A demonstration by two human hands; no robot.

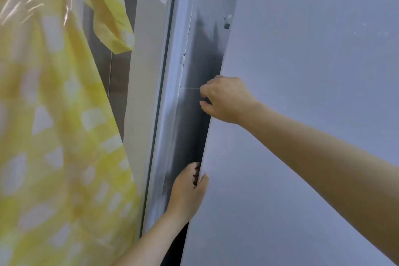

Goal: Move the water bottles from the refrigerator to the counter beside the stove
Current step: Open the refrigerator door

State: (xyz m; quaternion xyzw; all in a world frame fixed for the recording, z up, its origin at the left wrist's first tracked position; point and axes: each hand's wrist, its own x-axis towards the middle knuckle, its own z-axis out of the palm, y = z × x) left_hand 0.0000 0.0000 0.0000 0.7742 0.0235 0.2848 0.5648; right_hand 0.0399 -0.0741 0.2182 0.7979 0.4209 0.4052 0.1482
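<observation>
Refrigerator door: we faced the pale grey refrigerator door [313, 114], which filled the right half of our view and leaned across it, its left edge running down from the upper middle to the bottom.
Yellow garment: a yellow garment [54, 125] with white patches hung at the left, blurred, with a clear plastic cover showing over its upper part.
White panel: a tall white panel [146, 71] stood between the garment and the door, just beside a pale grey strip [172, 93].
Dark gap: a dark gap [194, 114] ran along the left edge of the door, between that edge and the grey strip.
Right hand: our right hand [224, 99] reached across the face of the door and gripped its left edge about halfway up, fingers curled over the edge into the gap.
Left hand: our left hand [187, 188] gripped the same edge lower down, fingers hooked round it and the thumb lying on the face of the door.
Hands: the 2 hands were apart, 1 above the other, both clamped on the door.
Small fitting: a small dark fitting [226, 26] sat near the top of the door's edge.
Water bottles: we could not see them; the door covered the inside of the refrigerator.
</observation>
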